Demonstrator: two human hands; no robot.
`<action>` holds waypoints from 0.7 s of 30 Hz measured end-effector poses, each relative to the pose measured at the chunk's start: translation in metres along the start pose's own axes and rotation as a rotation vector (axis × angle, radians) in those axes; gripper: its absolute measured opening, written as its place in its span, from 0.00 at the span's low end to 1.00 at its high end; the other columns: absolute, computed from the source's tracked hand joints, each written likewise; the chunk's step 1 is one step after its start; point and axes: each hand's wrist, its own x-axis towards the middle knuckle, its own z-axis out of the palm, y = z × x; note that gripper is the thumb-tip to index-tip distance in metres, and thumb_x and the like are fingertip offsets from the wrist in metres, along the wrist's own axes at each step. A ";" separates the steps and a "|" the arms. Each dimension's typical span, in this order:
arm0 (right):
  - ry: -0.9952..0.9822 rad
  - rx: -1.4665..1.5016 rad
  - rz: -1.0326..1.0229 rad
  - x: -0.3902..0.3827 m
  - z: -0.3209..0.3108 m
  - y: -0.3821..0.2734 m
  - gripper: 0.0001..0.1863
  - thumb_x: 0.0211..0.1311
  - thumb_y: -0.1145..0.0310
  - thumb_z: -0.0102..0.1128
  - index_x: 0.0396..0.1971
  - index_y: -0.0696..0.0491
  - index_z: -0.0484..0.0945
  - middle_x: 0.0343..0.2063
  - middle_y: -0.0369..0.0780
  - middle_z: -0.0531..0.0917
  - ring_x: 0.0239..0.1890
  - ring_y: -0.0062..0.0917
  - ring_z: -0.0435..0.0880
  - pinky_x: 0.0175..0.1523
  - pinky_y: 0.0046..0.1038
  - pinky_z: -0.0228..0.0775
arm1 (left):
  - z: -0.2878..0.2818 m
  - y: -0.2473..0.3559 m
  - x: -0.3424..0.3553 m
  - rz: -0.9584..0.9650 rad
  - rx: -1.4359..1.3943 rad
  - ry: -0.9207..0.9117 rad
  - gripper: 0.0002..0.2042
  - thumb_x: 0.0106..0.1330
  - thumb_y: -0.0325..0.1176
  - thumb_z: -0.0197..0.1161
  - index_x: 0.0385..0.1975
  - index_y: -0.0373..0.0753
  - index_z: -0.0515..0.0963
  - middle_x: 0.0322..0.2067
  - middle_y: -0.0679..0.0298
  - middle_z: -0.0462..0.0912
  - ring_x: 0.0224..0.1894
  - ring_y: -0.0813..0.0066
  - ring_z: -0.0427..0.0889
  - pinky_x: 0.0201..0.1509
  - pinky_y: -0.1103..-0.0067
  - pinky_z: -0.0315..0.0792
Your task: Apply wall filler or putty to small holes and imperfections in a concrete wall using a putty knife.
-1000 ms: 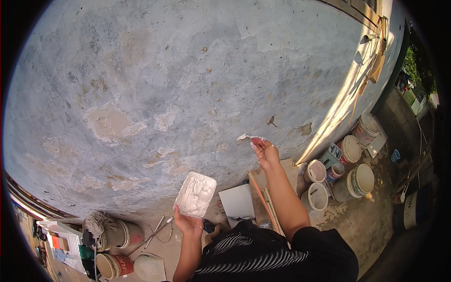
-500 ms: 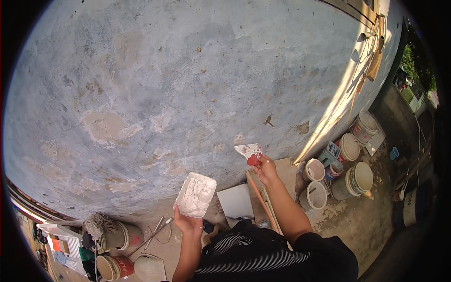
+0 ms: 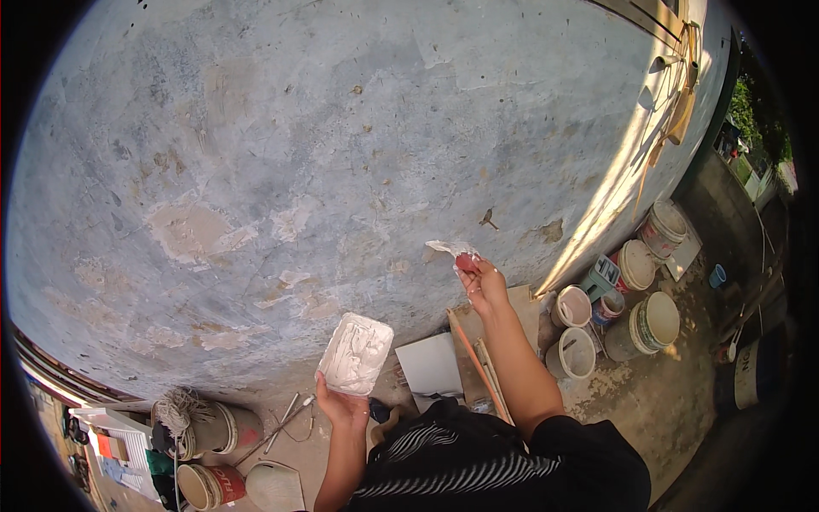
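Observation:
My left hand (image 3: 343,408) holds up a white rectangular tray (image 3: 328,362) by its lower end. Thick off-white filler paste (image 3: 358,354) is smeared inside it. My right hand (image 3: 485,286) grips the red handle of a putty knife (image 3: 467,260), whose pale, paste-coated blade is tilted against or very close to the wall; I cannot tell if it touches. Before me stands the weathered grey-blue wall (image 3: 341,171), marked by scrapes and rough beige patches (image 3: 189,229). A small dark hook-like piece (image 3: 489,219) sticks out of it, right of the blade.
Several paint buckets (image 3: 655,322) crowd the floor at the right, near a blue cup (image 3: 717,276). Boards (image 3: 429,365) and wooden sticks (image 3: 478,363) lean at the wall's foot. At lower left are more buckets (image 3: 198,486), a mop head (image 3: 183,411) and thin rods (image 3: 281,427).
My right hand has moved slightly upward with the putty knife, and its blade has turned to a flatter, more edge-on angle. The tray in my left hand stays in place.

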 end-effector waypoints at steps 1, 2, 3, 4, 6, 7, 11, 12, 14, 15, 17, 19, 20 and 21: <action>0.002 0.000 0.000 -0.002 0.000 -0.002 0.09 0.68 0.77 0.46 0.46 0.61 0.70 0.43 0.48 0.80 0.45 0.35 0.83 0.54 0.37 0.80 | -0.001 0.000 0.000 -0.001 -0.002 0.000 0.30 0.72 0.50 0.45 0.67 0.34 0.61 0.65 0.53 0.68 0.66 0.54 0.68 0.70 0.60 0.63; -0.019 -0.004 -0.013 -0.002 -0.002 -0.005 0.10 0.68 0.77 0.46 0.46 0.61 0.70 0.43 0.47 0.80 0.45 0.34 0.83 0.54 0.36 0.80 | -0.001 -0.001 0.001 -0.004 -0.001 -0.001 0.30 0.72 0.50 0.45 0.67 0.34 0.61 0.65 0.53 0.68 0.66 0.54 0.68 0.70 0.60 0.63; -0.041 -0.009 -0.026 -0.002 -0.003 -0.007 0.10 0.68 0.77 0.47 0.46 0.61 0.71 0.43 0.47 0.80 0.45 0.34 0.83 0.54 0.36 0.79 | -0.002 -0.001 0.001 -0.006 -0.001 -0.003 0.30 0.72 0.50 0.45 0.67 0.34 0.61 0.65 0.53 0.68 0.66 0.54 0.68 0.70 0.60 0.63; -0.040 -0.008 -0.028 -0.003 -0.007 -0.009 0.10 0.68 0.77 0.47 0.46 0.61 0.71 0.43 0.47 0.80 0.45 0.34 0.83 0.54 0.36 0.79 | -0.002 -0.001 0.001 -0.007 -0.001 -0.004 0.30 0.73 0.50 0.44 0.67 0.34 0.61 0.65 0.53 0.68 0.66 0.54 0.68 0.70 0.60 0.63; -0.013 -0.018 -0.033 -0.005 -0.017 -0.010 0.10 0.68 0.76 0.47 0.47 0.60 0.71 0.44 0.46 0.81 0.45 0.33 0.83 0.54 0.35 0.79 | 0.001 -0.001 0.000 -0.013 -0.006 0.007 0.30 0.73 0.50 0.44 0.67 0.34 0.61 0.65 0.53 0.68 0.66 0.54 0.68 0.70 0.59 0.63; -0.014 -0.019 -0.034 -0.008 -0.022 -0.005 0.10 0.68 0.76 0.47 0.47 0.60 0.71 0.44 0.46 0.81 0.45 0.33 0.83 0.54 0.35 0.79 | 0.002 -0.001 0.000 -0.017 -0.011 0.021 0.30 0.73 0.50 0.45 0.66 0.34 0.61 0.65 0.53 0.68 0.66 0.54 0.68 0.70 0.59 0.63; 0.067 -0.146 0.141 -0.020 -0.036 0.025 0.10 0.68 0.76 0.46 0.46 0.60 0.72 0.43 0.45 0.81 0.44 0.33 0.83 0.51 0.34 0.80 | 0.001 0.001 0.001 -0.010 -0.012 0.012 0.30 0.73 0.50 0.45 0.66 0.34 0.62 0.65 0.53 0.68 0.66 0.54 0.68 0.70 0.59 0.63; 0.086 -0.159 0.207 -0.017 -0.037 0.034 0.10 0.68 0.76 0.46 0.45 0.60 0.72 0.43 0.46 0.81 0.44 0.33 0.84 0.51 0.34 0.80 | 0.002 0.000 0.002 -0.016 -0.013 0.012 0.30 0.73 0.50 0.45 0.66 0.34 0.62 0.65 0.53 0.68 0.66 0.54 0.68 0.70 0.59 0.63; 0.084 -0.129 0.206 -0.008 -0.036 0.043 0.10 0.68 0.76 0.46 0.46 0.61 0.72 0.43 0.47 0.81 0.44 0.34 0.83 0.51 0.35 0.81 | 0.003 0.000 0.003 -0.023 -0.013 0.011 0.30 0.73 0.50 0.44 0.66 0.34 0.62 0.65 0.53 0.68 0.66 0.54 0.68 0.70 0.59 0.63; 0.113 -0.032 0.185 -0.001 -0.033 0.044 0.10 0.68 0.76 0.47 0.45 0.62 0.72 0.43 0.48 0.81 0.44 0.34 0.83 0.51 0.35 0.81 | 0.004 0.000 0.003 -0.024 -0.018 0.010 0.30 0.73 0.50 0.44 0.66 0.34 0.62 0.65 0.53 0.68 0.66 0.54 0.68 0.70 0.59 0.63; 0.141 0.066 0.166 0.008 -0.028 0.040 0.10 0.69 0.76 0.47 0.45 0.63 0.73 0.43 0.48 0.81 0.44 0.35 0.83 0.52 0.35 0.81 | 0.005 0.000 0.003 -0.024 -0.021 0.010 0.30 0.73 0.50 0.44 0.66 0.34 0.62 0.65 0.53 0.68 0.66 0.54 0.68 0.70 0.59 0.63; 0.078 0.108 0.121 0.014 -0.024 0.033 0.09 0.68 0.76 0.47 0.42 0.64 0.74 0.42 0.49 0.81 0.44 0.35 0.83 0.53 0.36 0.81 | 0.005 0.000 0.002 -0.022 -0.021 0.014 0.30 0.73 0.50 0.43 0.66 0.34 0.62 0.65 0.53 0.68 0.66 0.54 0.68 0.70 0.59 0.63; 0.077 0.109 0.121 0.016 -0.021 0.028 0.09 0.68 0.76 0.47 0.42 0.64 0.74 0.42 0.49 0.81 0.44 0.35 0.83 0.53 0.36 0.81 | 0.005 0.000 0.002 -0.021 -0.020 0.014 0.30 0.73 0.50 0.43 0.66 0.34 0.62 0.65 0.53 0.68 0.66 0.54 0.68 0.70 0.59 0.63; 0.078 0.125 0.095 0.017 -0.018 0.022 0.08 0.68 0.76 0.47 0.41 0.64 0.74 0.41 0.49 0.82 0.43 0.35 0.83 0.54 0.36 0.80 | 0.006 0.000 0.001 -0.021 -0.011 0.016 0.30 0.73 0.50 0.43 0.67 0.34 0.61 0.65 0.53 0.67 0.66 0.54 0.68 0.70 0.59 0.63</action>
